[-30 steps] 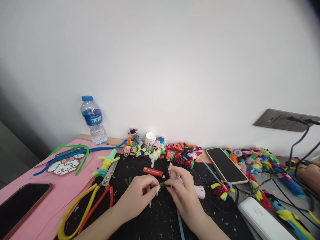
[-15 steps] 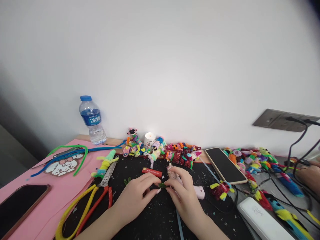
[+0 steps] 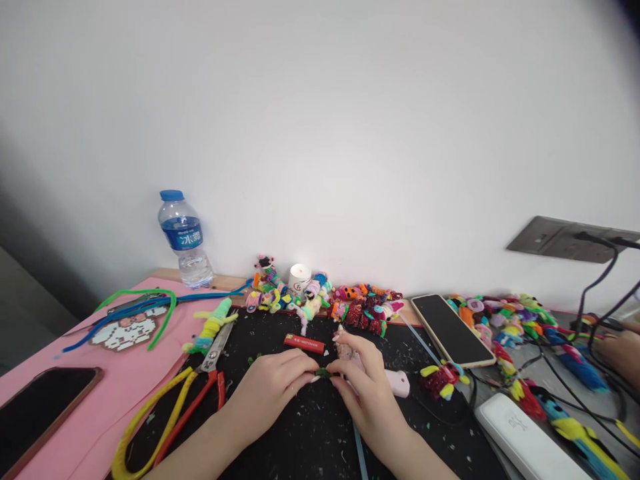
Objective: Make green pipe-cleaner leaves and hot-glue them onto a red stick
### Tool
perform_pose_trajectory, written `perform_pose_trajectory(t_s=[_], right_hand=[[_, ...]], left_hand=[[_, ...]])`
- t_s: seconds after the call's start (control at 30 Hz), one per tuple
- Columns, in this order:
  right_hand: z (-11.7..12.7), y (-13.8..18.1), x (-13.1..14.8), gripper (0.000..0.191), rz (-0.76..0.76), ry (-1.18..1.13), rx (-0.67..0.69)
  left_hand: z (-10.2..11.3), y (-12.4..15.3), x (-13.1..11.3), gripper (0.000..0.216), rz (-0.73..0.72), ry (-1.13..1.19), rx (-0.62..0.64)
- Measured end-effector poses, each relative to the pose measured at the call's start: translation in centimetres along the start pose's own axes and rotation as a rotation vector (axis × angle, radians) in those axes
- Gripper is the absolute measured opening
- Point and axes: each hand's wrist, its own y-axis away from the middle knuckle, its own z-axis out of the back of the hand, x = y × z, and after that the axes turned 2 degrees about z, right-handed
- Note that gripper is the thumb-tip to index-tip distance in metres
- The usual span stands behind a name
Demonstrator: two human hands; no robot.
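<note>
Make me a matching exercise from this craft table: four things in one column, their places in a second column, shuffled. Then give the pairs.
Things:
1. water bottle
2. red lighter
3. white power bank
4. small green piece

Places:
A. pinched between the left hand and the right hand
B. near right corner of the table
C. on the black mat, beyond the hands
D. standing by the wall at the far left

Pairs: 1-D, 2-C, 3-B, 4-A

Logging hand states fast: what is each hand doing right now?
Left hand: closed, pinching the small green piece.
Right hand: closed, pinching the same green piece.
</note>
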Motion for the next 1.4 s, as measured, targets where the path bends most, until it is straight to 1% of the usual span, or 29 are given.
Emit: perform_pose_trajectory(t_s=[0.27,0.5,0.63,0.9,1.4], right_hand=[[-0.14,0.14,-0.17,0.020,0.006,-0.029,0.017],[-0.09,-0.04,-0.19,0.019,-0.010,-0.054,0.037],[-0.16,-0.10,-0.07,0.020,-0.028,-0.084,0.033],[-0.31,-0.08,-0.01,0.020,-0.066,-0.122,0.014],[-0.61,0.01,-0.19,0.019,-0.119,-0.184,0.017]], left_hand=[[0.22,0.20,-0.14,0.024,-0.076,-0.127,0.042],[-0.12,0.20,0.56,0.021,-0.183,-0.139,-0.047],[-0.12,0.22,0.60,0.021,-0.204,-0.167,-0.049],[-0.03,0.21,0.59,0.027,-0.301,-0.261,-0.108],[0.12,0.13,0.40,0.029,-0.319,-0.299,-0.085]])
